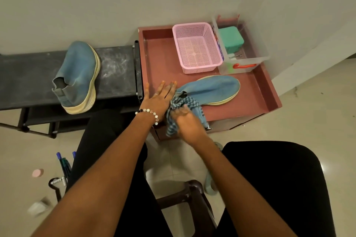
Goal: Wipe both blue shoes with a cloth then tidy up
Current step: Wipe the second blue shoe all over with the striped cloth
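Shoe [212, 87] on red tabletop [256, 106], long axis left-right, toe pointing right, heel at both hands. Left hand [159, 96] flat, fingers straight, bracing heel. Right hand [187, 123] bunches striped cloth [180, 106] at heel; blurred. Wipe path runs rightward. Second shoe [79, 75] on black shelf [115, 67], left-hand side.

Both blue shoes [79, 75] [212, 88] look like matt knit fabric; the striped cloth [181, 102] is woven. The pink basket [196, 48] is perforated plastic, the black rack [115, 67] dusty and scuffed, the floor tiles [308, 113] glossy.
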The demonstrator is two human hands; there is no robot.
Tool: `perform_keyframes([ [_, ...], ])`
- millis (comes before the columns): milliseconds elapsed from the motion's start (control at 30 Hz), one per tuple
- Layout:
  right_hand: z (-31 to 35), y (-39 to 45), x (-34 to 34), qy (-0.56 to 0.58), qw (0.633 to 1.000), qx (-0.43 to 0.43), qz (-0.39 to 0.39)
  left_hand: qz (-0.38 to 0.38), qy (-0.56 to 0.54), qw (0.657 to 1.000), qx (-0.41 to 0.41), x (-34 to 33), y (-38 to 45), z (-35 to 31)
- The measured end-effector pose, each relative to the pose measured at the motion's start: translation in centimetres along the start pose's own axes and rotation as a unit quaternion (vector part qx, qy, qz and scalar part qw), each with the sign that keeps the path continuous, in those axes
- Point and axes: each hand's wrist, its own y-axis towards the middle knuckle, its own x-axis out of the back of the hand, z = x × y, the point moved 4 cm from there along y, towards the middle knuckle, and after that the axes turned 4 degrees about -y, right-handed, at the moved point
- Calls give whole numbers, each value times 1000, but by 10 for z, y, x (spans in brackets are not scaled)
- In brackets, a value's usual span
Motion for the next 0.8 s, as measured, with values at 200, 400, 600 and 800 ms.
perform_keyframes([
  [200,-60,-7,18,-179,979,-77,62,33,-27,999,-4,-2,0,1],
  [400,-2,0,8,-11,991,-135,7,3,-12,1000,17,-4,0,-4],
  [600,-46,-10,25,443,861,-250,24,-106,68,992,9,3,-8,-10],
  [800,-122,-82,64,696,516,-459,-197,-171,156,968,-93,-1,-15,-40],
])
